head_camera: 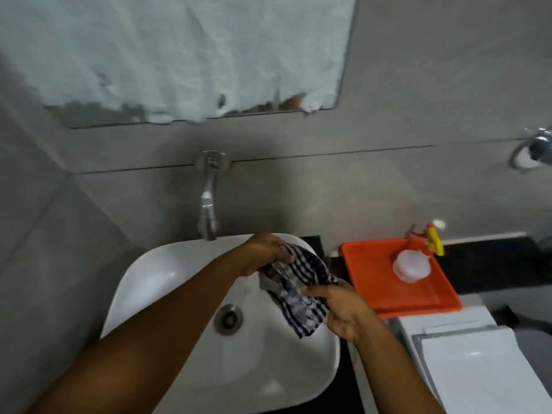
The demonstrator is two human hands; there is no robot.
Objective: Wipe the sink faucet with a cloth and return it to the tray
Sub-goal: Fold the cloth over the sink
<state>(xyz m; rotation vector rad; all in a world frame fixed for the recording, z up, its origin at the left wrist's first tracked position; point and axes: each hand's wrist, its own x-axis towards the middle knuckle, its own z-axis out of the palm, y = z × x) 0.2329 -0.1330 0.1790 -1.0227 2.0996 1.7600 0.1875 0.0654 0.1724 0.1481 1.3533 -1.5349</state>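
Observation:
A dark blue and white checked cloth (pixel 298 291) hangs over the right side of the white sink (pixel 167 282). My left hand (pixel 263 252) grips its upper end and my right hand (pixel 343 309) holds its lower right edge. The chrome faucet (pixel 209 201) comes out of the grey wall above the basin, a little left of and above my left hand, apart from the cloth. The orange tray (pixel 367 273) sits on the counter just right of the sink.
A clear spray bottle (pixel 412 264) with a yellow and red trigger stands in the tray. A white appliance top (pixel 478 354) lies at the lower right. A mirror (pixel 179 55) covered with pale paper hangs above. A chrome wall fitting (pixel 534 150) is at far right.

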